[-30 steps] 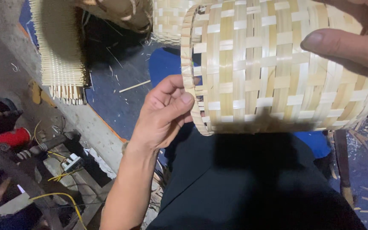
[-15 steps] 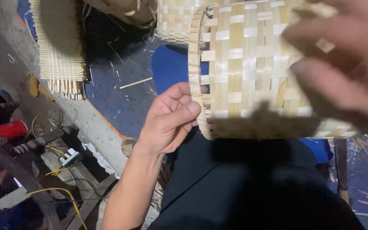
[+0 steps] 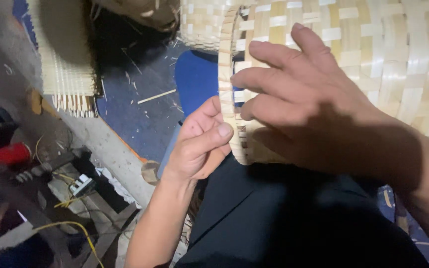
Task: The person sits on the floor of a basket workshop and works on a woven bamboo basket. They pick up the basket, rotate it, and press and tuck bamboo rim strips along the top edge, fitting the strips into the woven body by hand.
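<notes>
My right hand (image 3: 314, 119) lies flat, fingers spread, over the woven bamboo basket (image 3: 383, 64), hiding much of its checkered wall; its top runs out of view at 12 o'clock. My left hand (image 3: 199, 144) pinches the ribbed rim at 9 o'clock.

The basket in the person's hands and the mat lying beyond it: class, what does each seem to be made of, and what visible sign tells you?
Basket: apparently split bamboo or cane, pale yellow with a slight sheen; flat strips cross over and under, with a bound rim. Mat: seemingly the same pale strips, with loose ends sticking out along its edge.
</notes>
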